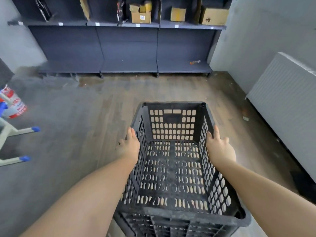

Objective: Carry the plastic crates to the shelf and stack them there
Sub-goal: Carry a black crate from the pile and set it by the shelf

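Black crate [172,161] held off floor, left hand [129,146] and right hand [220,149] each clasping a side rim; shelf [128,65] well ahead holds no crate, stacking not yet begun.

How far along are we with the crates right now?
Done: nothing stacked yet; the shelf's bottom deck holds no crates, only a small orange item at its right end. In hand: one empty black crate, gripped on its long sides by the left hand and right hand, out on the floor short of the shelf. Left: carry it over, set it down, then stack others.
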